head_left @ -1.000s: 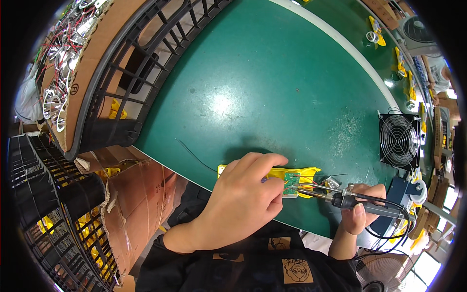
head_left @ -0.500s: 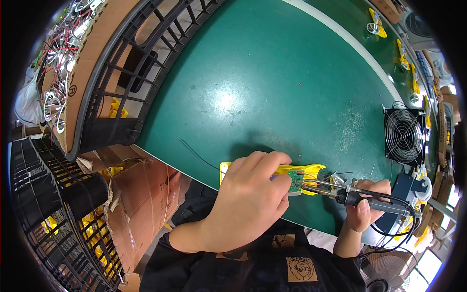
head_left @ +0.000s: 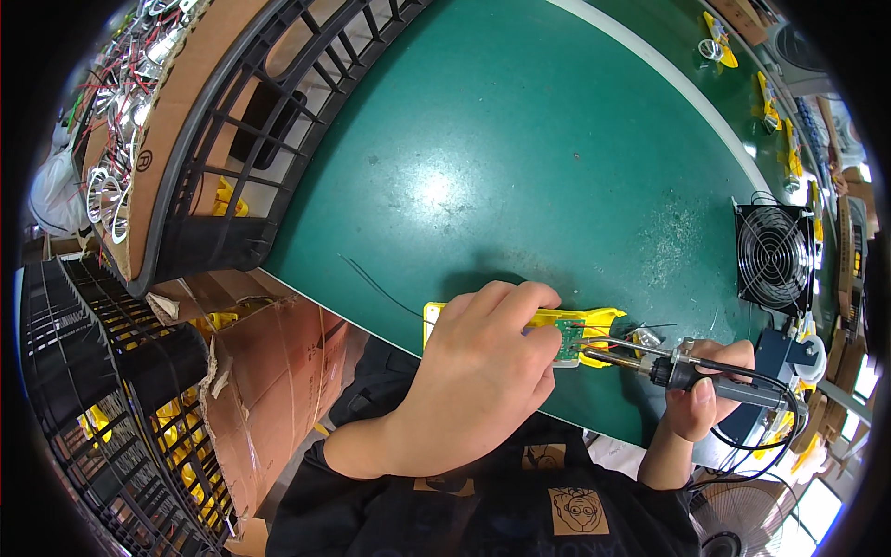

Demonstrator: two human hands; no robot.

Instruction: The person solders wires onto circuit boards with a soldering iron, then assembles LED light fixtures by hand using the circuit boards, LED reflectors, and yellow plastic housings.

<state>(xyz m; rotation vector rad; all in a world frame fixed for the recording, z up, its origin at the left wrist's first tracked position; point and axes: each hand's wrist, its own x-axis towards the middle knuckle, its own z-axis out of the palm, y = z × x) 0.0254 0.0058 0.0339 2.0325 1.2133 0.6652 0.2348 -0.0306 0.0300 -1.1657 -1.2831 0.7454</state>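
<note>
Near the front edge of the green table lies a yellow plastic housing (head_left: 605,321), with my left hand (head_left: 483,376) closed over it. A small green circuit board (head_left: 568,340) shows at my left fingertips, with thin red wires leading from it. My right hand (head_left: 703,399) grips a soldering iron (head_left: 685,373) that has a thin metal feed tube along its top. The iron's tip points left and reaches the board's right edge; whether it touches is too small to tell. Beside the housing's right end sits a shiny silver reflector (head_left: 647,337). Two thin dark wires (head_left: 379,286) stick out past the housing's left end.
A black fan (head_left: 774,254) stands at the table's right, with a dark blue box (head_left: 778,364) nearer me. On the left are a black plastic crate (head_left: 209,243) and a torn cardboard box (head_left: 278,390). Yellow housings with reflectors (head_left: 719,42) line the far right strip.
The whole view has shifted very slightly. Both hands, the housing and the soldering iron keep nearly the same places relative to one another, the iron's tip still at the board.
</note>
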